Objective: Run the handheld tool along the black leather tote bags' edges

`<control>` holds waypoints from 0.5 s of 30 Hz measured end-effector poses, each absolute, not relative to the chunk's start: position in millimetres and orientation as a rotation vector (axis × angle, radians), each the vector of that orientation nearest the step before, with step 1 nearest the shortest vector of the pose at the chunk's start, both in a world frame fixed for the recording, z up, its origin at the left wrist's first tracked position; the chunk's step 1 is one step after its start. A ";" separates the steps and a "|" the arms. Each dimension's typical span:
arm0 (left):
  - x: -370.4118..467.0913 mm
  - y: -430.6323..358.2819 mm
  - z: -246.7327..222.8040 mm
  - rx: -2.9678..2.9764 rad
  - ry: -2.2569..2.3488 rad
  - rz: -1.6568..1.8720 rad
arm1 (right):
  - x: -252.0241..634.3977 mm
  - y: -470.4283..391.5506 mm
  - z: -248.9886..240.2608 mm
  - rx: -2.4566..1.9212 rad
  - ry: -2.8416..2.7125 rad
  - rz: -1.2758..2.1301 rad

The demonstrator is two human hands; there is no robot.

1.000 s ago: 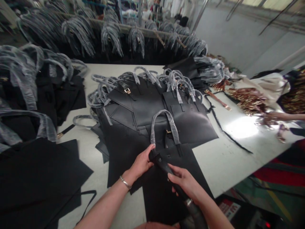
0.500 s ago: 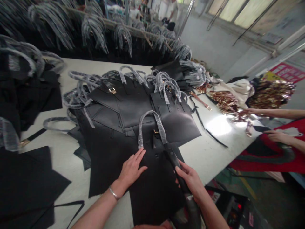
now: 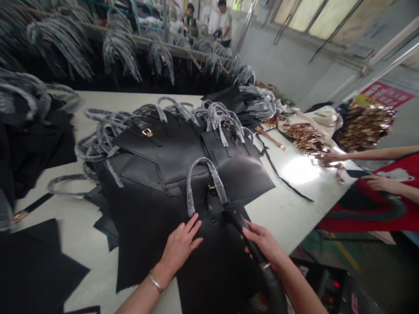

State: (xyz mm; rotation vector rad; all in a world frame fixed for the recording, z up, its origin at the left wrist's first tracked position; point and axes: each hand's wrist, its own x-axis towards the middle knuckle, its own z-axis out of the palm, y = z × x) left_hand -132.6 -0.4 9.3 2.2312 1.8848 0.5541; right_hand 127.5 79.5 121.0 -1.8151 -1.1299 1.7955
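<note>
A black bag panel point(image 3: 209, 257) lies on the table in front of me, with a plastic-wrapped carrying handle point(image 3: 205, 160) arched at its top. My left hand point(image 3: 181, 242) rests on the panel, fingers stretched out and fingertips at the handle's left end. My right hand point(image 3: 262, 242) is wrapped round a black tube-shaped hand tool point(image 3: 253, 249) with a thick hose running down toward me. The tool's tip is over or beside the handle's right end; I cannot tell whether it touches. A small gold buckle point(image 3: 212, 187) shows between the handle's two legs.
More black bag panels point(image 3: 176, 157) with wrapped handles are heaped just beyond. Brown straps with shiny buckles point(image 3: 303, 136) lie at the right. A co-worker's hands point(image 3: 381, 183) are at the table's right edge. Racks of wrapped handles point(image 3: 119, 56) stand behind the pale table point(image 3: 294, 218).
The view has shifted a little, so the far heap appears slightly lower and further left. Both hands keep about the same places on the panel, and the tool stays in my right hand.
</note>
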 end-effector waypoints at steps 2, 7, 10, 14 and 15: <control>-132.3 -0.4 8.0 2.250 1.888 0.569 | 124.7 80.6 119.7 -1.808 -1.126 1.780; -132.0 -2.1 1.7 2.277 1.895 0.640 | 111.7 81.7 117.1 -1.763 -1.131 1.619; -132.7 -0.8 -1.5 2.278 1.894 0.677 | 120.6 68.2 122.3 -1.730 -1.184 1.609; -131.5 -0.1 4.1 2.257 1.893 0.688 | 139.4 38.5 127.5 -1.744 -1.267 1.728; -130.3 -2.9 6.3 2.256 1.882 0.678 | 141.3 31.5 127.2 -1.743 -1.271 1.760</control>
